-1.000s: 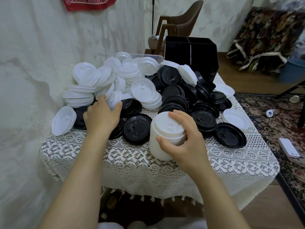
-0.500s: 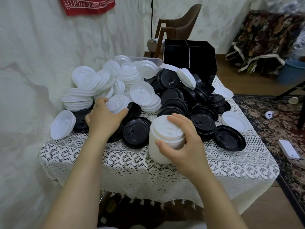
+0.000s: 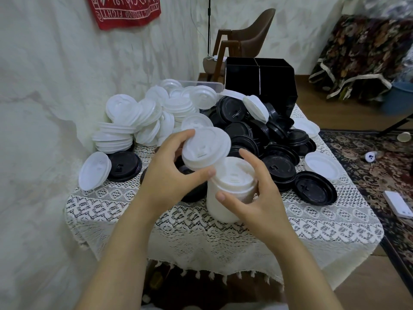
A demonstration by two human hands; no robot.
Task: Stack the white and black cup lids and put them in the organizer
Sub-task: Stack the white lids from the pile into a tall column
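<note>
Plainly, the weak point is the seating of one lid. Take the white stack [image 3: 216, 210] as the dial's centre. At ten o'clock the loose white lids [image 3: 125, 124] lean on one another in a slumped heap, and a careless wrist could send them sliding off the lace tablecloth [image 3: 312, 220].

The left hand [image 3: 167, 177] grips a single white lid [image 3: 206, 151] by its rim, thumb in front and fingers behind. The lid is tilted over the stack's top at eleven o'clock and is not yet seated. Pressed down askew, it may jam crooked or tip the column.

The stack stands on the tablecloth, and the right hand [image 3: 257, 198] curls round its upper part, thumb at six o'clock. If that hold slackens, the stack could topple into the black lids [image 3: 279, 166] at two o'clock. The organizer [image 3: 261, 90] stands at one o'clock, well apart; what it holds cannot be told.
</note>
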